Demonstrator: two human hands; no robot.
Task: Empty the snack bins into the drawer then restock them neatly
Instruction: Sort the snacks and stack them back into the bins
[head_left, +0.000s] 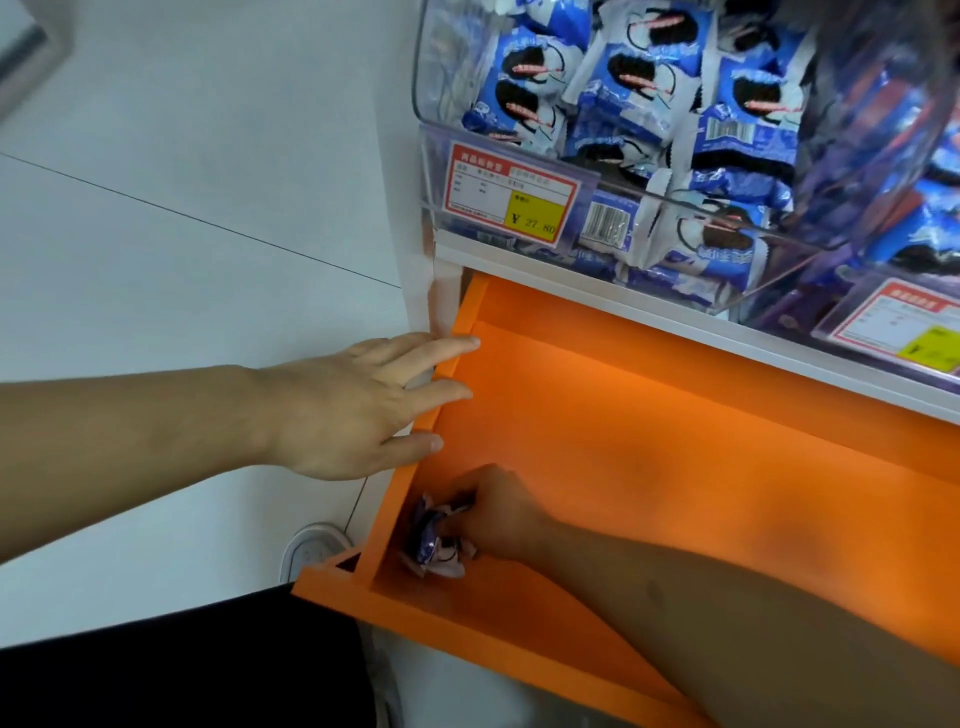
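Orange open drawer (675, 415) was pulled out and nearly bare; only a small clump of crumpled blue-and-white snack packets (434, 540) sat in its corner at 7 o'clock. Right hand (498, 512) was curled around that clump, holding it. Left hand (358, 405) at 9 o'clock lay flat, fingers straight, resting on the drawer's left wall, gripping nothing. Clear plastic snack bin (519, 130) at 12 o'clock looked full of blue cookie packets, red-and-yellow price tag (511, 195) on its front. Judgement: restock almost done, or emptying barely begun; one frame can't settle it.
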